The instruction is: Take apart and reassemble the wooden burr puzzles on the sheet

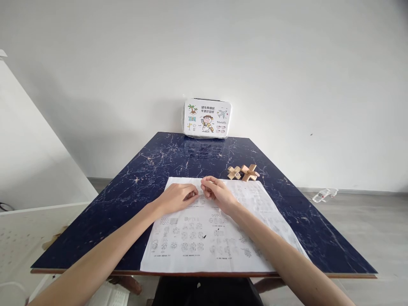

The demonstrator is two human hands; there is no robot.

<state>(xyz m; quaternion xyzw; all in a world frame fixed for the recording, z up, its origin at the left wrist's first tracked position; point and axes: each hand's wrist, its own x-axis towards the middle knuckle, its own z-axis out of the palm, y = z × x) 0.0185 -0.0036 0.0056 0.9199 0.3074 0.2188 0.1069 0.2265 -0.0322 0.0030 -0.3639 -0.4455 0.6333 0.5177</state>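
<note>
A large white instruction sheet point(204, 250) printed with small assembly diagrams lies over the near half of the table. My left hand point(179, 198) rests on its upper part, fingers curled inward and thumb tucked close. Beside it, my right hand point(219, 194) has its fingers bent together in a pinch, a small gap away from the left. Whatever may be between the fingers of either hand is hidden or too small to make out. Just past the sheet's far edge, to the right of my right hand, sit two wooden interlocking puzzles, a smaller one point(234, 172) and a larger one point(249, 173).
The dark blue marbled table point(143, 163) has a white cartoon-printed case point(207, 119) standing at its far edge against the wall. A clear plastic bottle point(325, 195) lies on the floor at right. White furniture point(35, 229) stands along the left side.
</note>
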